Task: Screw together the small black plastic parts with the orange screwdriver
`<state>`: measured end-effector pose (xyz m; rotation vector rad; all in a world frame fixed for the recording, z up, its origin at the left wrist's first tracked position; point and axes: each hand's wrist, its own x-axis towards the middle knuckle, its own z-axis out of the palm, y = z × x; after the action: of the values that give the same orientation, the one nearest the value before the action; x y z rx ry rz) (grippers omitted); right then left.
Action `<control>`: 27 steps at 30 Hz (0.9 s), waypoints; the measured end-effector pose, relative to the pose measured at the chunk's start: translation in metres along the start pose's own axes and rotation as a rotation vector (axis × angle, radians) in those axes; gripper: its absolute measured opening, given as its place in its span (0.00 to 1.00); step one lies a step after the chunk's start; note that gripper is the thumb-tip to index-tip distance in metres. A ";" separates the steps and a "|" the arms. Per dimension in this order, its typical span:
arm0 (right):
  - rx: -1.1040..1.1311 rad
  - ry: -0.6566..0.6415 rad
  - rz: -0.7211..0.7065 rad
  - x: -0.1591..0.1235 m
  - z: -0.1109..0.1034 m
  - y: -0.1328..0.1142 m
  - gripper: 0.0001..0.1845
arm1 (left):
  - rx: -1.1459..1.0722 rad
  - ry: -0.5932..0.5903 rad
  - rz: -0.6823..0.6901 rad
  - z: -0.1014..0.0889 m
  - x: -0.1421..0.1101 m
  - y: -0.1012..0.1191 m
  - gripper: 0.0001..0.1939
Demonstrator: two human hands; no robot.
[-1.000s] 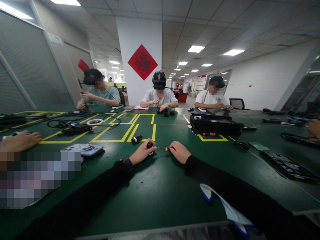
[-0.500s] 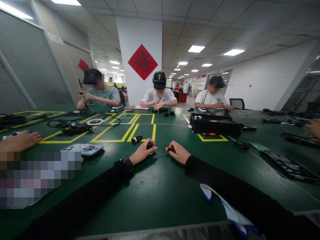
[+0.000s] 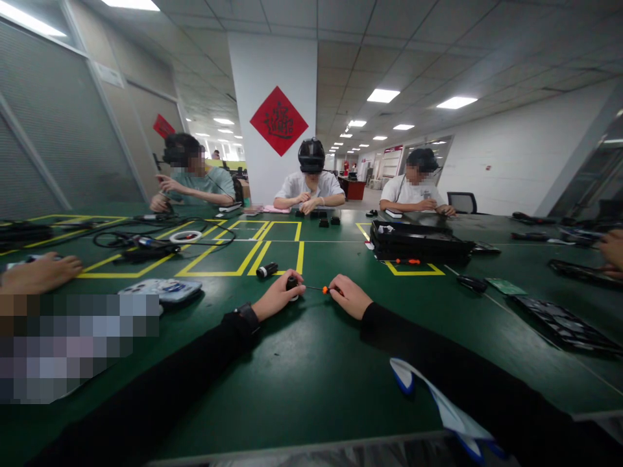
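My left hand [image 3: 276, 299] rests on the green table [image 3: 302, 370] with its fingers closed round a small black cylindrical part [image 3: 291, 284]. My right hand [image 3: 349, 296] pinches the orange handle of a thin screwdriver [image 3: 321, 289], whose shaft points left into the black part. A second black cylinder with a pale end [image 3: 267, 270] lies just beyond my left hand, near a yellow tape line. Both my sleeves are black, and a watch sits on my left wrist.
Three people sit across the table. A black tray [image 3: 418, 241] with an orange screwdriver [image 3: 407, 261] is to the right. Cables and a white tape ring [image 3: 185, 237] lie far left. Another person's hand [image 3: 41, 272] rests at left; black trays [image 3: 564, 324] at right.
My right hand has turned the screwdriver handle slightly between its fingers. My left hand has stayed on the black part.
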<state>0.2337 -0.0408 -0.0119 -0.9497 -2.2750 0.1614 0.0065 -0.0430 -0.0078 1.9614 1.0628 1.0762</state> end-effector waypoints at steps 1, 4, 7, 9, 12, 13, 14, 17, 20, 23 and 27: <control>0.010 0.001 -0.002 0.000 0.000 0.000 0.04 | -0.002 0.000 -0.002 0.000 0.000 0.000 0.14; 0.038 -0.002 0.007 -0.001 0.000 -0.001 0.02 | -0.007 -0.007 -0.004 0.000 0.000 0.001 0.14; 0.052 -0.013 0.028 -0.002 0.000 -0.001 0.05 | -0.002 -0.002 0.000 0.000 0.000 0.002 0.14; 0.051 -0.020 0.041 -0.003 0.000 -0.001 0.07 | 0.001 0.000 0.001 0.000 -0.001 0.004 0.14; 0.033 -0.027 0.047 -0.003 0.000 -0.003 0.08 | 0.004 -0.008 -0.005 0.000 -0.001 0.005 0.14; 0.023 -0.025 0.046 -0.002 0.000 -0.004 0.08 | 0.007 -0.009 -0.005 0.000 -0.001 0.004 0.14; 0.010 -0.022 0.045 -0.002 0.000 -0.004 0.07 | 0.010 -0.009 -0.005 0.000 -0.001 0.004 0.14; -0.037 -0.020 0.028 -0.001 0.000 -0.005 0.08 | 0.018 -0.004 0.006 0.000 -0.001 0.002 0.14; -0.069 -0.037 -0.010 0.000 -0.001 -0.004 0.11 | 0.024 0.013 0.006 0.000 0.000 0.001 0.14; -0.065 -0.039 -0.027 0.000 -0.001 -0.005 0.09 | 0.021 0.027 -0.005 0.001 0.000 0.000 0.14; -0.037 -0.021 -0.009 -0.001 -0.001 -0.005 0.03 | 0.012 0.015 -0.009 0.000 0.000 0.000 0.14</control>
<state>0.2320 -0.0456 -0.0096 -0.9603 -2.3086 0.1264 0.0069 -0.0427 -0.0083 1.9590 1.0871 1.0836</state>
